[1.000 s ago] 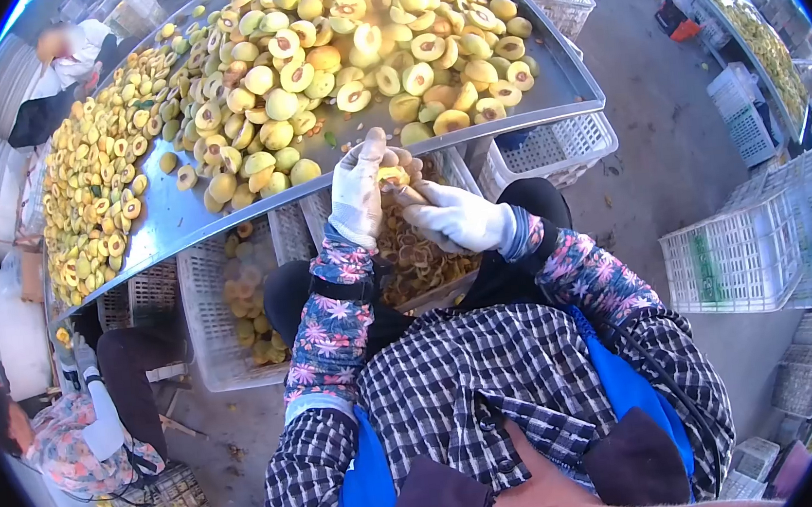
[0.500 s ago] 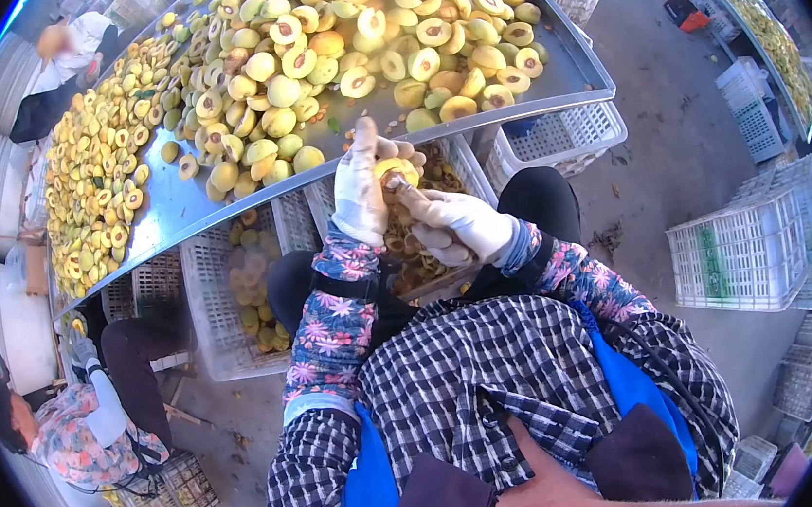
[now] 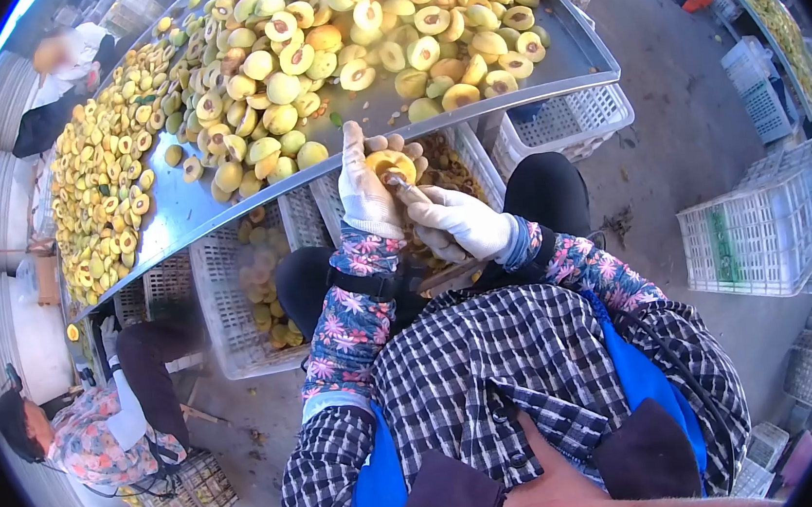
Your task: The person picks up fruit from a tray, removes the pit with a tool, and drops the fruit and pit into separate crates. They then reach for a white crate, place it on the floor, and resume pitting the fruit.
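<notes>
In a pale glove, my left hand holds a halved yellow fruit with its cut face up. My gloved right hand grips a small tool whose tip is at the fruit's middle. Both hands are over a crate of fruit pieces, just off the edge of a metal table. Halved fruits are heaped on that table, many showing brown pits or hollows.
A white crate with fruit stands under the table at left, another crate at right. One person sits at lower left; another is at upper left. Stacked crates stand on the right.
The view has shifted slightly. The fruit in my left hand now shows more of its cut face, with the tool still at it. The seated person's hand has moved off a fruit at the table edge.
</notes>
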The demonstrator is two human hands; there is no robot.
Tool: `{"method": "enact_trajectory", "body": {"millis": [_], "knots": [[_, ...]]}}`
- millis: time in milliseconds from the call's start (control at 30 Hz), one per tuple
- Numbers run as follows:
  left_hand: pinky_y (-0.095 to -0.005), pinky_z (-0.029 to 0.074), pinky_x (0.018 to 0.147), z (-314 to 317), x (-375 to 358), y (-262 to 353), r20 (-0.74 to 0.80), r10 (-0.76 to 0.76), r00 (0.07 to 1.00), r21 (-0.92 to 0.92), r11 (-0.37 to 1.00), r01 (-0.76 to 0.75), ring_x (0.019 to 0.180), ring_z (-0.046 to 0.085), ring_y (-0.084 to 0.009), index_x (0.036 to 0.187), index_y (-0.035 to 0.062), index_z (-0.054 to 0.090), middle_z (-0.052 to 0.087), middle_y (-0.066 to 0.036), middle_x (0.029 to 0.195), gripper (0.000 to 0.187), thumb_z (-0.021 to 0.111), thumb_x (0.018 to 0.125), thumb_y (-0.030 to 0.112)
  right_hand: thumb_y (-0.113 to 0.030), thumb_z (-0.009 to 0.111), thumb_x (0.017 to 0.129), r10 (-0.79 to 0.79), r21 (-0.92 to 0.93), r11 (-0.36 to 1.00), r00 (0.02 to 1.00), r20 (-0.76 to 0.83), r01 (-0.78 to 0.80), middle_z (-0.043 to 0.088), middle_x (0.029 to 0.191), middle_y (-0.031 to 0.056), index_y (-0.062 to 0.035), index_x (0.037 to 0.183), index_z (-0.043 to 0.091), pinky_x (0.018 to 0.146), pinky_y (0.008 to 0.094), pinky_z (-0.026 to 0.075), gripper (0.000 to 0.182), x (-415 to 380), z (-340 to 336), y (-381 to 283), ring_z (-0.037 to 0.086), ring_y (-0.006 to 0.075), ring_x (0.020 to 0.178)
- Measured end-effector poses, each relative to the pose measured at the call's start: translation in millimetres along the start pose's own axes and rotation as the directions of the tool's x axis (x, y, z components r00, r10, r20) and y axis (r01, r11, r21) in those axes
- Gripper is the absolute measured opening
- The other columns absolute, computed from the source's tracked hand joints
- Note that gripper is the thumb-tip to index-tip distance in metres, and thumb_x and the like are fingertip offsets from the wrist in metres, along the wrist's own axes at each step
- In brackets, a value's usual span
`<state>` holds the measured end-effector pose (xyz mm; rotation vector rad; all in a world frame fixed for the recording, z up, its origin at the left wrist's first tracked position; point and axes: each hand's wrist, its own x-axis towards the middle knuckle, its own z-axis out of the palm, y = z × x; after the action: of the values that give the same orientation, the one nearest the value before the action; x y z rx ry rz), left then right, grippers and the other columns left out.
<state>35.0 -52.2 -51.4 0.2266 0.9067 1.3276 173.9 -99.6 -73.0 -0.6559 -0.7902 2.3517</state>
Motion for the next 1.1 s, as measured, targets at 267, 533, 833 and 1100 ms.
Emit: {"method": "enact_trajectory", "body": {"millis": [267, 533, 833, 1100], "knots": [[-0.029, 0.053, 0.057, -58, 2, 67, 0.008, 0.53, 0.848, 0.393, 0.778, -0.491, 0.066, 0.062, -0.0152, 0.085, 0.0021, 0.063, 0.063, -0.007, 0.075, 0.032, 0.062, 0.092, 0.033, -0.033, 0.049, 0.097, -0.184, -0.837, 0.545, 0.981, -0.056, 0.055, 0.06, 0.082, 0.0123, -0.0015, 0.12, 0.044, 0.071, 0.0333, 0.05, 0.039, -16, -18, -18, 0.063, 0.0234, 0.075], [-0.039, 0.042, 0.098, -131, -25, 154, 0.138, 0.676, 0.724, 0.658, -0.609, 0.443, 0.113, 0.056, -0.0339, 0.121, 0.0111, 0.06, 0.061, -0.019, 0.12, 0.055, 0.058, 0.084, 0.052, -0.016, 0.052, 0.089, -0.239, -0.997, -0.038, 0.969, -0.053, -0.064, 0.057, 0.107, 0.0247, -0.0033, 0.123, 0.041, 0.079, 0.0446, 0.049, 0.037, -25, -41, 10, 0.06, 0.0427, 0.091], [-0.0403, 0.046, 0.094, -68, 103, 87, 0.204, 0.158, 0.966, 0.727, -0.685, -0.042, 0.109, 0.059, -0.0308, 0.117, 0.01, 0.062, 0.063, -0.018, 0.116, 0.05, 0.056, 0.084, 0.047, -0.014, 0.05, 0.09, -0.054, -0.955, -0.266, 0.991, -0.122, -0.132, 0.054, 0.105, 0.0244, -0.0109, 0.141, 0.032, 0.073, 0.0427, 0.052, 0.054, -13, -32, 10, 0.063, 0.0377, 0.084], [-0.0365, 0.049, 0.09, -78, 135, 87, 0.026, 0.228, 0.973, 0.964, -0.265, 0.036, 0.105, 0.061, -0.0293, 0.117, 0.0036, 0.057, 0.062, -0.019, 0.113, 0.058, 0.075, 0.069, 0.031, -0.016, 0.048, 0.091, -0.095, -0.978, -0.143, 0.986, -0.14, -0.153, 0.056, 0.116, 0.0252, -0.0083, 0.137, 0.038, 0.085, 0.044, 0.05, 0.048, -17, -27, -1, 0.061, 0.0403, 0.1]]}}
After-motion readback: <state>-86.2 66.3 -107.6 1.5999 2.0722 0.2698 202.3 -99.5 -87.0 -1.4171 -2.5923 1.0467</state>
